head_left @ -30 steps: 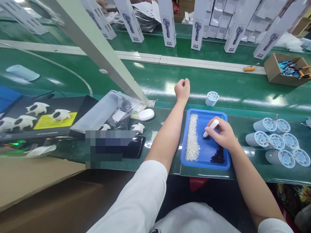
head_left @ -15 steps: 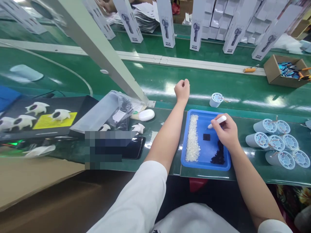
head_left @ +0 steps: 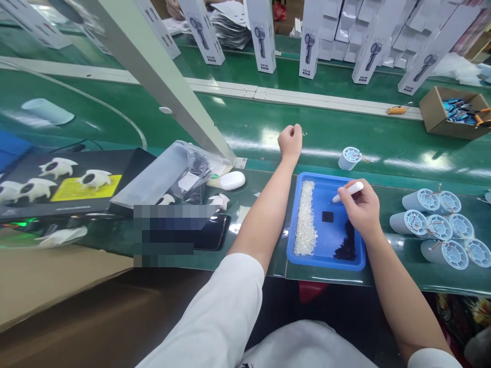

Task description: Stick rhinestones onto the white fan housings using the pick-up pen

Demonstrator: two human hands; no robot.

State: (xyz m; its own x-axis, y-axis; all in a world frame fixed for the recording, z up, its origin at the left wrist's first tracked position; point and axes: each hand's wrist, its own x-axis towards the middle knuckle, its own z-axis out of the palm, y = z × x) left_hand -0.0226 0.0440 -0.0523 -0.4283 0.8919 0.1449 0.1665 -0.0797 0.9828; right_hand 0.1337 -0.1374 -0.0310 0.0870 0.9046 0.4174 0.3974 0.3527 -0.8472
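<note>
My left hand (head_left: 290, 142) is closed in a fist above the green surface beyond the tray. Small pale bits show at its fingertips; what lies inside the fingers is hidden. In my right hand (head_left: 363, 209) is a white pen-like tool (head_left: 353, 188), its thin tip pointing left over the blue tray (head_left: 293, 225). Inside the tray, a strip of small clear pieces (head_left: 305, 220) runs down the left and a pile of small black pieces (head_left: 346, 245) lies at lower right. Between them is a black square (head_left: 327, 216). A light blue cylinder with wires (head_left: 350, 158) stands behind the tray.
Several light blue cylinders (head_left: 437, 225) are grouped at the right. White fan boxes (head_left: 260, 38) stand across the back, near a carton (head_left: 441, 115). A slanted metal post (head_left: 169, 87), a plastic bin (head_left: 153, 174) and white shaped parts (head_left: 95, 179) are at the left.
The single light blue cylinder behind the tray has shifted slightly right. Pale bits now show beside my left fist. My right hand and the pen-like tool have moved a little right.
</note>
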